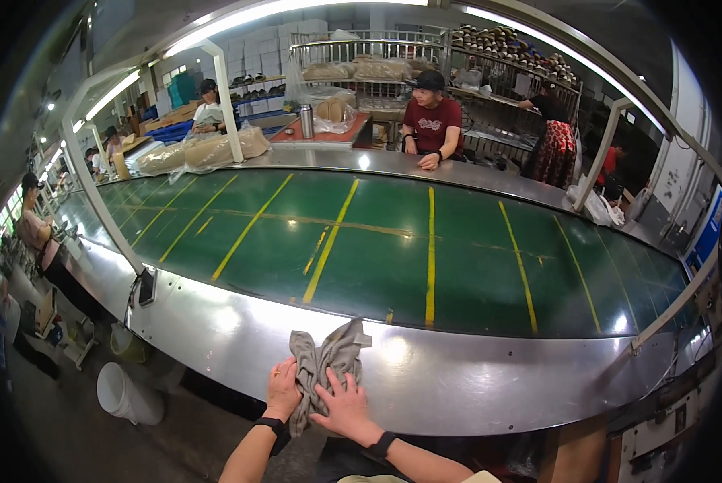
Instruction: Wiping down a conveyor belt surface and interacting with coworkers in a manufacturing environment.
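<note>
A crumpled grey cloth [326, 354] lies bunched on the near metal ledge [449, 378], with its lower end hanging over the front edge. My left hand [283, 393] grips the cloth's left side, its fingers partly hidden by the folds. On the right side, my right hand [347, 408] rests on the cloth with its fingers spread and pressed against the fabric. A dark band circles each wrist.
Beyond the ledge runs a green conveyor belt [385, 262] with yellow cross lines. Metal posts [107, 205] rise from its border. A person in a dark red shirt [433, 125] leans at the far side. A white bucket [127, 394] stands on the floor at lower left.
</note>
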Demonstrator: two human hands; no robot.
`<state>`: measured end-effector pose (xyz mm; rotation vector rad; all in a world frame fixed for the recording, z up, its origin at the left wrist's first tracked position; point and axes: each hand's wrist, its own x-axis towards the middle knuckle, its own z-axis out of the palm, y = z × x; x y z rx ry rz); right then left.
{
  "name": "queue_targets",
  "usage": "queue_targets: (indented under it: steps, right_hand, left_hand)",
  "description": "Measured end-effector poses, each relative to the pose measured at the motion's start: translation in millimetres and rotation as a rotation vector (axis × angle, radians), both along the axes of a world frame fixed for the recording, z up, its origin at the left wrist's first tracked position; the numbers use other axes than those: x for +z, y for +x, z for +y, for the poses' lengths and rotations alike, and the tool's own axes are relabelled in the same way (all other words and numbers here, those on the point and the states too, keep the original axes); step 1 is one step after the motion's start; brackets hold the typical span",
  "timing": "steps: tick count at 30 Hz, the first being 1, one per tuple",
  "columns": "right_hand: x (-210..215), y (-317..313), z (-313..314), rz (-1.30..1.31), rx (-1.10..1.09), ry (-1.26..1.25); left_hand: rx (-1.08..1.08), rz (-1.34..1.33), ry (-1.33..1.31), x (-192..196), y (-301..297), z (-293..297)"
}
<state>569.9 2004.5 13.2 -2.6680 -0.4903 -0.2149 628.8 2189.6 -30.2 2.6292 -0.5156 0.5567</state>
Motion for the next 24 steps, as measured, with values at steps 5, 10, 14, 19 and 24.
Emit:
queue_targets:
  steps: [5,10,14,19,24]
  right_hand:
    - [-10,11,6,-0.058,0.082,0.134]
    - [-31,9,5,-0.082,0.017,0.150]
    - [-32,1,11,-0.087,0.089,0.143]
    - [10,-8,13,-0.128,0.092,0.042]
    - [13,-5,10,-0.135,0.091,0.046]
  left_hand:
    - [0.025,0.049,-0.201,-6,-1,8]
    - [-0.057,0.001,-0.314,-16,9,-1]
    - [0.042,-0.082,-0.234,-11,-10,6]
    - [0.060,-0.085,-0.214,-22,-5,-1]
    - [0.051,-0.051,-0.196,-27,-1,-4]
